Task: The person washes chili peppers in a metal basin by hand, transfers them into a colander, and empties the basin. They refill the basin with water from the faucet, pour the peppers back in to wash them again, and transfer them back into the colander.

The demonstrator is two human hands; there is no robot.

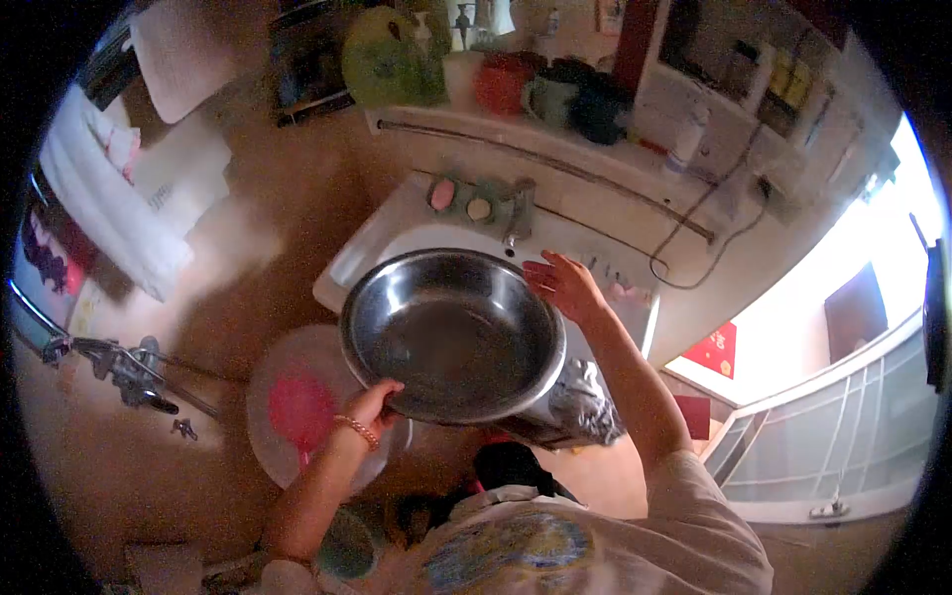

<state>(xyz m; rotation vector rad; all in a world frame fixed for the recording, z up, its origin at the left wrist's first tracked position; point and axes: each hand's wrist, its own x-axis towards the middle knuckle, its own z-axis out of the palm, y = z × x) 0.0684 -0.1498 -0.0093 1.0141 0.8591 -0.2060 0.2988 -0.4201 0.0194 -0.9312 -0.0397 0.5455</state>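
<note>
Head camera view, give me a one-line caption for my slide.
Both hands, left hand and right hand, hold a steel basin by its rim over a white sink beneath a cluttered shelf.

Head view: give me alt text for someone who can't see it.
Two bare hands hold a steel basin by its rim over a white sink: left hand at the near edge, right hand at the far edge beside the faucet.
</note>
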